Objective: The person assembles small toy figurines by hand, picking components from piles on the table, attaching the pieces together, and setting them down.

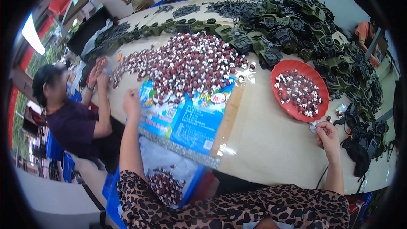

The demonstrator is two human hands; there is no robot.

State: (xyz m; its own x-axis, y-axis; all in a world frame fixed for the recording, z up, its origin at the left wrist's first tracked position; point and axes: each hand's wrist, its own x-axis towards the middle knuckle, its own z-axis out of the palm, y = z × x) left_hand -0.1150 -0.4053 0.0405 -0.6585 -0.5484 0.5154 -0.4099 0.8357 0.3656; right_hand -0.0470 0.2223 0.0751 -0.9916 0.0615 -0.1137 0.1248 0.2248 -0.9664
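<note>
My left hand (132,100) is raised over the left edge of a blue printed plastic sheet (186,121), its fingers curled together. Whatever they hold, if anything, is too small to make out. On the right, my right hand (327,135) has thumb and forefinger close together, just below a red scalloped bowl (324,88). A small whitish piece (313,127) lies at its fingertips; I cannot tell whether they grip it. Small dark-red and white parts fill the bowl's bottom. More of these parts (193,61) form a wide heap on the table beyond the sheet.
Green toy vehicles (296,25) with black wheels are piled along the back and right. Black cords and a dark pouch (360,157) lie at the right edge. Below the table, a blue bin (193,186) contains similar parts. A co-worker (74,118) works at my left; others stand farther off.
</note>
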